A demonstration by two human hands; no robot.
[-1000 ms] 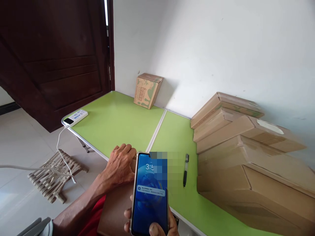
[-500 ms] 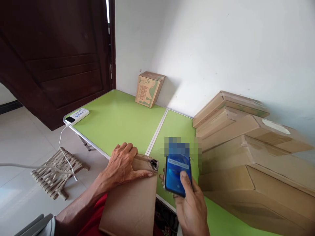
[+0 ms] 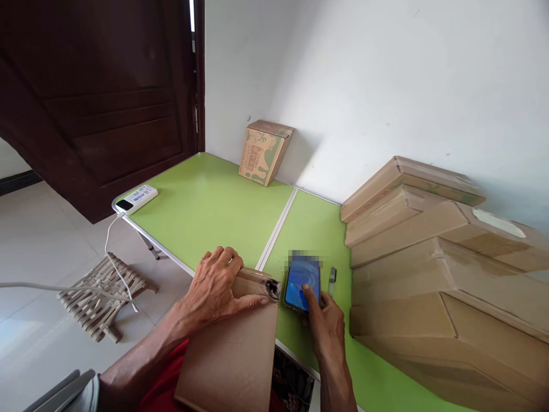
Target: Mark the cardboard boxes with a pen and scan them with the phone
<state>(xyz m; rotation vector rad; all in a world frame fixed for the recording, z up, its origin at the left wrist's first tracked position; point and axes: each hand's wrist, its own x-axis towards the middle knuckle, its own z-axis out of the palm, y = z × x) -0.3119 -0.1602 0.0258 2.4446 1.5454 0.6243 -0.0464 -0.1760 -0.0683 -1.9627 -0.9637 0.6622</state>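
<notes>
My left hand (image 3: 214,286) lies on the far end of a flat brown cardboard box (image 3: 231,355) that leans from my lap onto the green table's (image 3: 206,206) near edge; its fingers curl over the box's top edge. The box has a torn corner (image 3: 271,288). My right hand (image 3: 323,326) holds a phone (image 3: 302,283) with a lit blue screen low on the table, thumb on the screen. A black pen (image 3: 331,280) lies just right of the phone, partly hidden by it.
A stack of several flat cardboard boxes (image 3: 433,269) fills the table's right side. A small printed carton (image 3: 263,151) leans on the wall at the back. A white power bank (image 3: 136,199) with a cable sits at the left corner. A woven stool (image 3: 100,294) stands on the floor.
My right hand carried the phone from close in front of me forward and down to the table beside the pen. The left hand stayed on the box.
</notes>
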